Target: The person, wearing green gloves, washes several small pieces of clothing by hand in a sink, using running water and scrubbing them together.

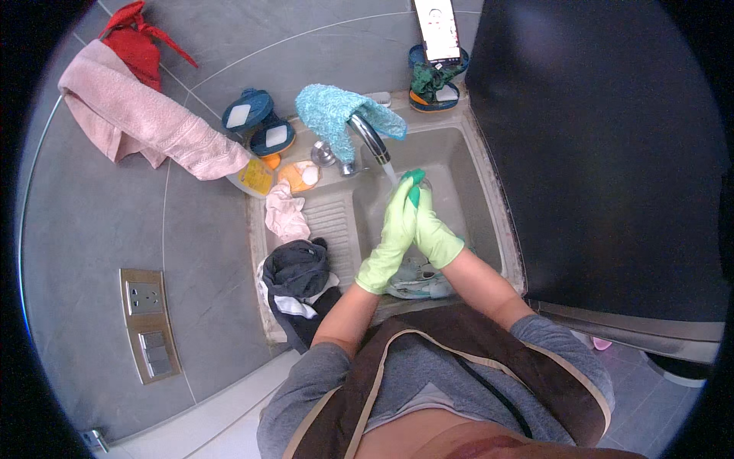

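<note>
Pale green work gloves with darker green fingertips cover both hands. My left hand and my right hand are pressed together over the sink basin. Their fingers point toward the chrome faucet, and water runs from its spout onto or beside the left fingers. Whether anything lies between the palms is hidden. Below my wrists, at the near end of the basin, sits a translucent, bluish item, partly covered by my arms and too unclear to name.
Dark and white clothes and a pink cloth lie on the ribbed drainboard. A blue towel drapes behind the faucet. Soap dishes, a yellow-labelled bottle and a phone line the back. A dark panel borders the right.
</note>
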The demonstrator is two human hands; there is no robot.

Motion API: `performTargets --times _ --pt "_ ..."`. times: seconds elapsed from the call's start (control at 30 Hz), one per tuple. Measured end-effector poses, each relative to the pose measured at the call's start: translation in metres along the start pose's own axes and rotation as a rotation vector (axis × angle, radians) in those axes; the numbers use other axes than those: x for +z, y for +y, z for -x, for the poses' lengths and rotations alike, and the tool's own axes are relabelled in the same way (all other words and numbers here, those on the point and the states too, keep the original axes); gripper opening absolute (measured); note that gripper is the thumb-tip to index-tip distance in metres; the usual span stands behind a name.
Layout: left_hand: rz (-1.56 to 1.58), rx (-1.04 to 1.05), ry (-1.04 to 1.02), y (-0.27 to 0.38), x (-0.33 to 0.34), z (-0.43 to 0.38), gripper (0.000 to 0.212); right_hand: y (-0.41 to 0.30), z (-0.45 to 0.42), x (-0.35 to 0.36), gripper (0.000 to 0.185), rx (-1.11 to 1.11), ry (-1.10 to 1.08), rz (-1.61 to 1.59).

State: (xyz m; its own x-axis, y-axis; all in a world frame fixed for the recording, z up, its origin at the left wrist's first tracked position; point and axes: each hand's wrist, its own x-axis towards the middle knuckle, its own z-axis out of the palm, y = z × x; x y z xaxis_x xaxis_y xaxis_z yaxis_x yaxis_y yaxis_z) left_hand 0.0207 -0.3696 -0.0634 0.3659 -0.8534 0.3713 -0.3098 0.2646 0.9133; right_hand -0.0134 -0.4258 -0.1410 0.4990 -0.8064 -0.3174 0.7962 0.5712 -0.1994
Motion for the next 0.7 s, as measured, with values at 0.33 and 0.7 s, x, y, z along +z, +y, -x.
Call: performTargets --times 0.33,0.7 --pt "0.231 -0.383 -0.319 -0.026 -0.014 -0.040 0.041 -0.038 0.039 0.038 0.017 -0.142 -0.079 1.035" --pt "0.230 -0.465 -0.615 -0.044 -0.081 -0.014 0.022 -0.087 0.063 0.080 0.015 -0.063 -0.205 1.172"
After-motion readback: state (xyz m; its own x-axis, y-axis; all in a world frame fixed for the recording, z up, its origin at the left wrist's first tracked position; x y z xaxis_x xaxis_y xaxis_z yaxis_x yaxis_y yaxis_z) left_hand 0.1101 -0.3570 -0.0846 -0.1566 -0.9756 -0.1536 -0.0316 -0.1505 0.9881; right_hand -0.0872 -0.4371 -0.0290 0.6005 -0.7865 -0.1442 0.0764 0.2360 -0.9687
